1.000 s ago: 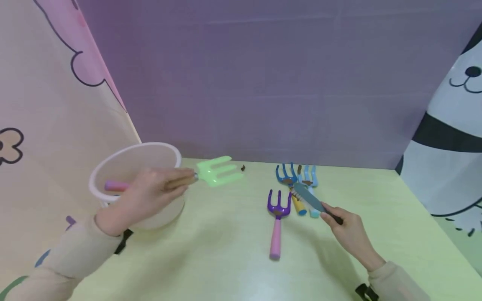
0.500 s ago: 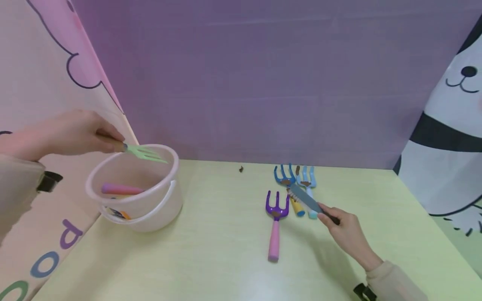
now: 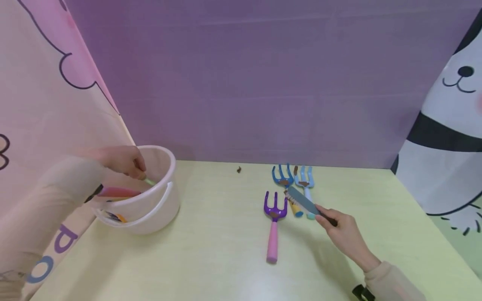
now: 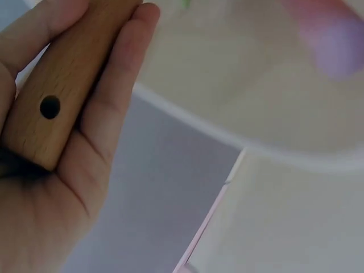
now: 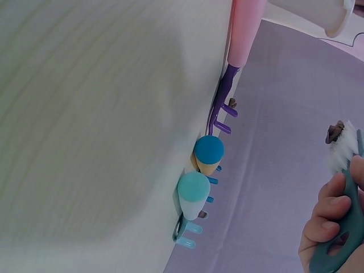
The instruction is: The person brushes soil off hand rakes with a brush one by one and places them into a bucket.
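Note:
My left hand (image 3: pixel 122 161) reaches into the white bucket (image 3: pixel 156 215) and grips a green garden hand fork (image 3: pixel 149 182). In the left wrist view, its wooden handle (image 4: pixel 71 85) lies between thumb and fingers; most of the tines are hidden. On the right, my right hand (image 3: pixel 346 230) holds a grey-green brush (image 3: pixel 303 201) by its dark handle. White bristles (image 5: pixel 343 149) carry a brown clump. The brush overlaps the yellow-handled dark blue hand fork (image 3: pixel 283 181) in the head view. Close by lie a light blue hand fork (image 3: pixel 304 180) and a purple hand fork (image 3: pixel 275 213) with a pink handle.
A pink handle (image 3: pixel 118 192) and other items lie inside the bucket. Brown smears show on the forks, and a small brown crumb (image 3: pixel 239 169) sits at the table's back. Behind the table (image 3: pixel 211 234) hangs a purple cloth (image 3: pixel 233 83); printed cloth covers both sides.
My left hand has carried the green fork leftward from over the table, above the bucket, then lowered it inside. The right hand with the brush has stayed nearly in place.

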`<action>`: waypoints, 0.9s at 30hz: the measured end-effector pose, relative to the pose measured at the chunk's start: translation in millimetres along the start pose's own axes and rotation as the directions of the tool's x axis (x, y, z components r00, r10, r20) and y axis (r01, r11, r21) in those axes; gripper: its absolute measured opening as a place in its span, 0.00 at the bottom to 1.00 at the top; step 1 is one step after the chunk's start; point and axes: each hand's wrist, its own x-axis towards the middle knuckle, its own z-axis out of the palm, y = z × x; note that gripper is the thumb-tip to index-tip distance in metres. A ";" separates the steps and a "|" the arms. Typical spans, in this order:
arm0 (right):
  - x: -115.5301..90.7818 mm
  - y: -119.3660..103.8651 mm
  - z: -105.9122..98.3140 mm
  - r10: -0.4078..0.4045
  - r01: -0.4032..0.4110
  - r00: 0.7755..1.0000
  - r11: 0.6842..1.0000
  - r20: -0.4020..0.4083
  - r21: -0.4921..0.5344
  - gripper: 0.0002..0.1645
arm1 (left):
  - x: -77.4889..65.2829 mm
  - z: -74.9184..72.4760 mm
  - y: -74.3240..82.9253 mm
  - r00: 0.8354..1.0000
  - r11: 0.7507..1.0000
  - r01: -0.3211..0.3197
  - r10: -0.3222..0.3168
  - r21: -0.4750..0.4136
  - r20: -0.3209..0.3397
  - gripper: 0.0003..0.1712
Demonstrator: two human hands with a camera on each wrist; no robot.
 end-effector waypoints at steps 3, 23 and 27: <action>-0.5 0.3 0.9 -0.004 0.004 1.000 1.000 -0.005 0.007 0.20 | 11.4 10.0 -4.8 1.000 1.000 -0.019 0.019 0.005 0.001 0.04; 1.5 -3.7 1.3 0.007 -0.006 0.999 1.000 0.034 -0.004 0.21 | 53.6 15.4 15.0 0.972 0.964 0.212 -0.191 -0.159 0.140 0.07; 2.6 -4.5 2.5 0.005 -0.005 0.999 1.000 0.041 -0.002 0.21 | 51.6 14.3 18.1 0.954 0.943 0.266 -0.228 -0.200 0.194 0.06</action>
